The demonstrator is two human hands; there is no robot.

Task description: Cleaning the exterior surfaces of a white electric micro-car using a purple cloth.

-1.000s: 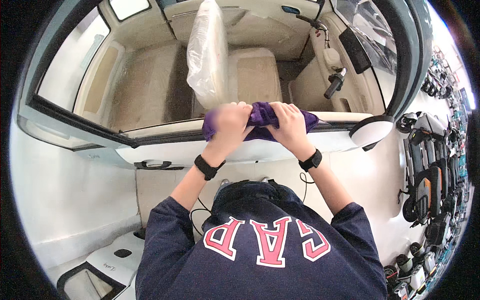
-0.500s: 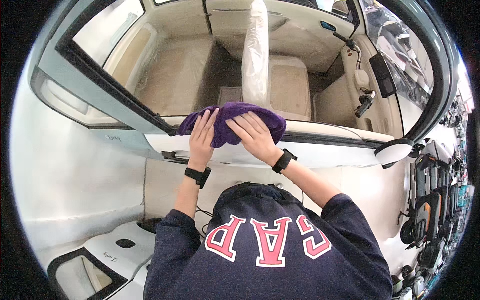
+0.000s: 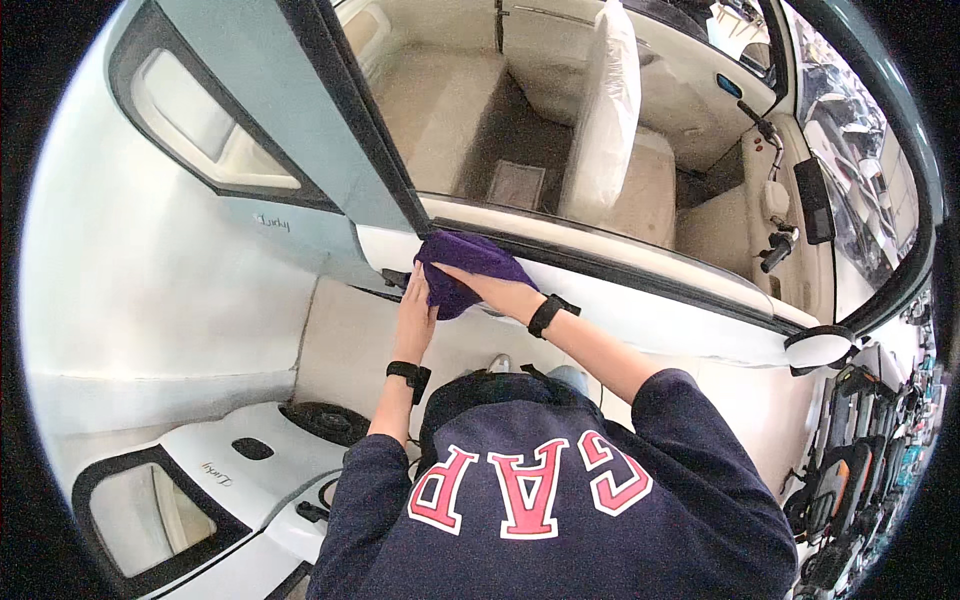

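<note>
A bunched purple cloth [image 3: 475, 262] lies against the white side of a small enclosed vehicle, just under its open window and beside the rear window post. From the left, my left hand [image 3: 415, 303] presses on the cloth's edge with its fingers close together. My right hand [image 3: 497, 293] grips the cloth from the right, and some of its fingers are hidden. Beneath the cloth runs the outer door panel [image 3: 640, 300]. A dark door handle [image 3: 395, 278] shows right beside my left fingers.
Inside the vehicle are beige seats, a plastic-wrapped seat back [image 3: 605, 110] and a handlebar [image 3: 778, 245]. A round white mirror [image 3: 820, 347] sticks out at the right. Behind me at the lower left stands another white vehicle [image 3: 225, 460]. Several scooters [image 3: 845, 480] line the right side.
Both hands and the cloth have moved from the window sill down to the outer panel beside the rear post. The view has turned, so the vehicle's interior sits further up and right.
</note>
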